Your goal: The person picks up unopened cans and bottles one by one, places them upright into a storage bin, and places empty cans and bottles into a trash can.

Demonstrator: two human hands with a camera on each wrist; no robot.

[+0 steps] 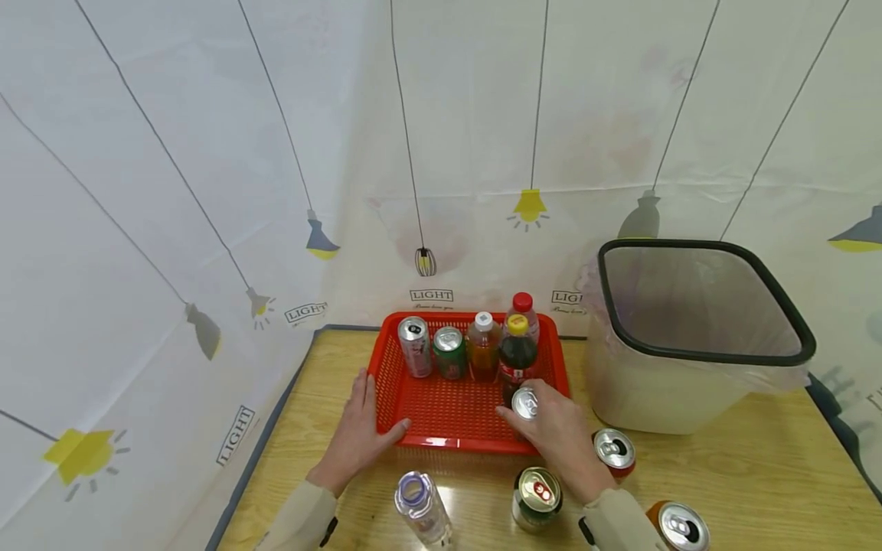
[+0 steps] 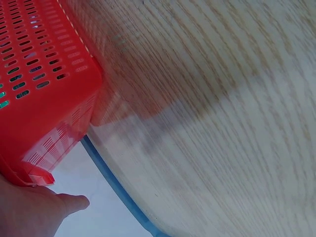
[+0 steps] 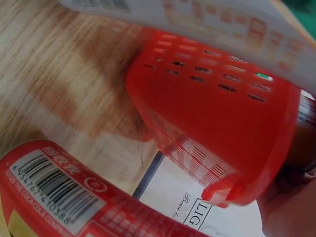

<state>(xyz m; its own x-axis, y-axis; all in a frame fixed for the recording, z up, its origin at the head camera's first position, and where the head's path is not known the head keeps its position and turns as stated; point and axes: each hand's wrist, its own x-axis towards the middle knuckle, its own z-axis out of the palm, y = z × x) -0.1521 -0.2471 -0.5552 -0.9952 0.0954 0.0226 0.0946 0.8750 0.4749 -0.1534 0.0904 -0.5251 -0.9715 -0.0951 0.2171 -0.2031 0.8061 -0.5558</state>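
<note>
A red plastic basket stands on the wooden table before me. My right hand grips a silver-topped can over the basket's front right part; the can's side is mostly hidden. My left hand touches the basket's left front corner, thumb spread along the front rim. Inside the basket stand a pinkish-silver can, a green can, a white-capped bottle of amber drink, a yellow-capped cola bottle and a red-capped bottle behind it.
Nearer me stand a clear bottle with a purple rim, a dark green and gold can, a red can and an orange can. A bag-lined bin with a black rim is at right. Printed wall sheets enclose the table.
</note>
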